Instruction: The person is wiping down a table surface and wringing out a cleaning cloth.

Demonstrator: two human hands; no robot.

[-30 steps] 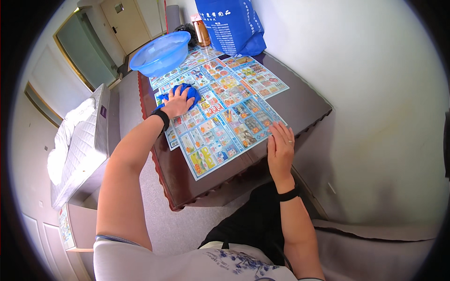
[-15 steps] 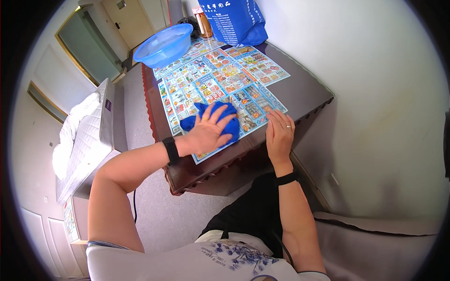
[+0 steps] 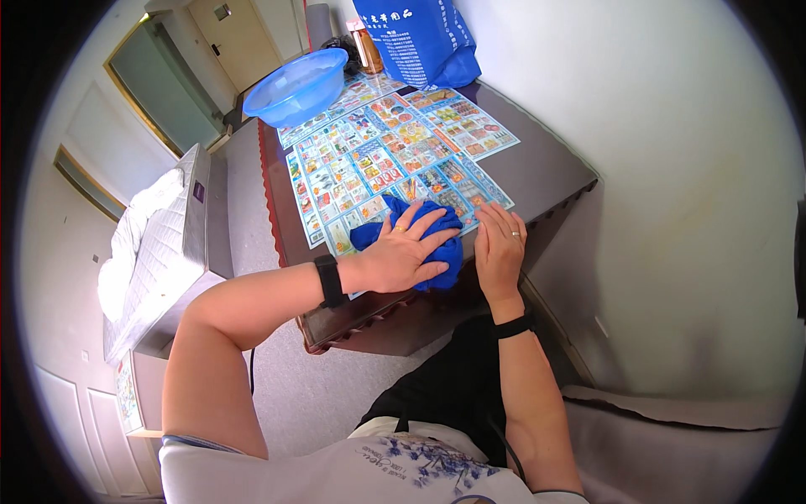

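Observation:
My left hand (image 3: pixel 401 255) lies on a crumpled blue cloth (image 3: pixel 450 259), its fingers spread and stretched out over it. Beneath the cloth is a colourful printed sheet (image 3: pixel 342 168), near the table's front edge. To the right, my right hand (image 3: pixel 501 252) rests at the sheet's near right corner with its fingers extended. Nothing shows in that hand. The cloth sits between my two hands, and part of it is hidden under my left palm.
A blue plastic basin (image 3: pixel 298 88) stands at the table's far left. Behind are a bottle with amber contents (image 3: pixel 366 49), a black bag (image 3: pixel 342 44) and a large blue bag (image 3: pixel 418 46). A wall (image 3: pixel 663 151) borders the table's right; a mattress (image 3: pixel 172 239) is leftward.
My left hand and the blue cloth have slid right and nearer to me, closer to my right hand. My right hand has stayed almost in place.

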